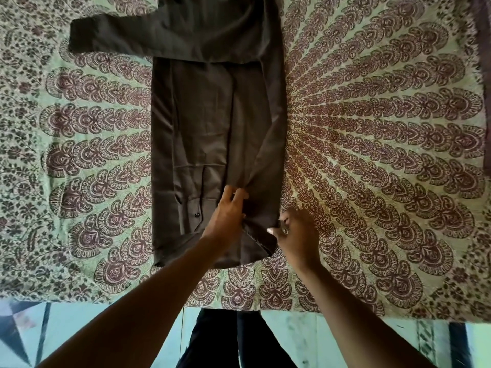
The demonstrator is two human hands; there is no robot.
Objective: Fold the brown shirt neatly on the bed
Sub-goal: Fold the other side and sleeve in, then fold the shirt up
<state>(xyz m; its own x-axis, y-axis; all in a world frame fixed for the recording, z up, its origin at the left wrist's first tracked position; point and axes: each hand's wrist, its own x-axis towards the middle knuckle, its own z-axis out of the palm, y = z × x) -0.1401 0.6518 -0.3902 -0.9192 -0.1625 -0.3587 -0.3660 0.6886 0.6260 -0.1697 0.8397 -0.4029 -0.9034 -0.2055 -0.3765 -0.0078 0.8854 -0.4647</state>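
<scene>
Patterned tile floor [93, 333], dark trousers [220, 338]

Top of my brown shirt [212, 107] runs off the upper edge, so the collar's out of view. My left hand [228, 216] covers the fabric it's pinching, and my right hand [295, 235] is motion-blurred, fingertips tucked behind the hem. The bed [385, 155] gets cropped on both sides.

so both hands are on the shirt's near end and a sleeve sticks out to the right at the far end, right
Not quite: in the head view the sleeve sticks out to the left, not the right. Both the left hand and right hand are on the shirt at its near end.
</scene>
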